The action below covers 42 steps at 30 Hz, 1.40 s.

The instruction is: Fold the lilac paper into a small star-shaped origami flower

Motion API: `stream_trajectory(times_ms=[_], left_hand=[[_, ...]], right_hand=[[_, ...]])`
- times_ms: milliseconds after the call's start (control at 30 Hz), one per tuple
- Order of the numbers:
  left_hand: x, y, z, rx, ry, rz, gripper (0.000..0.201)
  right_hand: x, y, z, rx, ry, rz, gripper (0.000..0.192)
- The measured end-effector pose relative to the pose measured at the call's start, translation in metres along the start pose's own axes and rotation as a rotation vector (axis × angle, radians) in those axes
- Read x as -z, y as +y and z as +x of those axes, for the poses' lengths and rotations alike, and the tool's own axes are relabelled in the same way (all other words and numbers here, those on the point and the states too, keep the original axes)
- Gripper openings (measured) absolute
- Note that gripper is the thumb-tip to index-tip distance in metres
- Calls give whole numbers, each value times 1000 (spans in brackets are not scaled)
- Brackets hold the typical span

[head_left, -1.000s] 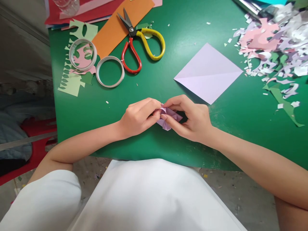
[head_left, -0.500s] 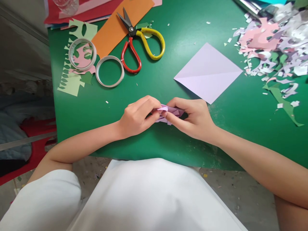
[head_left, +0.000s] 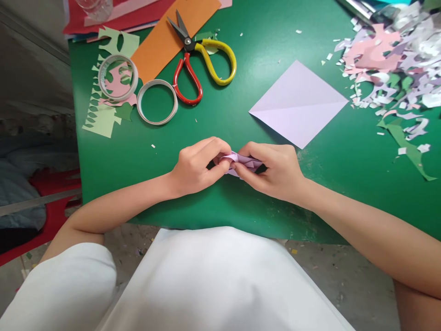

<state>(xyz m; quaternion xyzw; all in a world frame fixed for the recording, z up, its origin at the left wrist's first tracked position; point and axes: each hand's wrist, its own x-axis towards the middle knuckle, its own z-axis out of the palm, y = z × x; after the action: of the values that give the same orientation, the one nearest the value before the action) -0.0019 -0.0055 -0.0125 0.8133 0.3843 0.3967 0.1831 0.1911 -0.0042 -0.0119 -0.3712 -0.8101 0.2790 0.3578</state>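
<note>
Between my hands, near the front of the green table, is a small piece of folded purple paper [head_left: 243,160], partly covered by my fingers. My left hand [head_left: 201,165] pinches its left end between thumb and fingers. From the other side, my right hand [head_left: 275,168] grips it with thumb below and forefinger above. Just beyond my right hand lies a lilac paper square [head_left: 298,103], turned cornerwise, with a crease across its middle.
Scissors [head_left: 188,43] with red and yellow handles lie partly open over orange paper [head_left: 156,43]. Left of them are two tape rings [head_left: 157,102] and green paper scraps [head_left: 105,120]. A heap of paper cuttings [head_left: 389,59] covers the far right. A clear cup [head_left: 96,9] stands at back left.
My fingers have shifted slightly on the folded purple paper, which shows a little less at its lower edge. The things lying on the table have stayed put.
</note>
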Motion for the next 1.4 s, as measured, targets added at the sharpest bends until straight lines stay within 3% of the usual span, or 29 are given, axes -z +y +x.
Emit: stream_trajectory(times_ms=[267,500,667,833,1000,1400], left_hand=[[-1,-2,2,35,17,-106,12],[0,-6,1,102,-14,-194,9],[0,-6,1,67,-5,-174,7],[0,-6,1,2,6,-88,6],[1,-4,1,31,-15,-94,7],[0,-2,-1,-26,-5,-24,10]], right_hand=[[3,-1,1,-59,-83,46,21],[10,-2,5,-120,-166,217,20],[10,-1,6,-166,-163,252,22],[9,-2,5,-147,-123,205,23],[5,-4,2,-107,-71,78,22],[2,-6,2,-82,-93,44,25]])
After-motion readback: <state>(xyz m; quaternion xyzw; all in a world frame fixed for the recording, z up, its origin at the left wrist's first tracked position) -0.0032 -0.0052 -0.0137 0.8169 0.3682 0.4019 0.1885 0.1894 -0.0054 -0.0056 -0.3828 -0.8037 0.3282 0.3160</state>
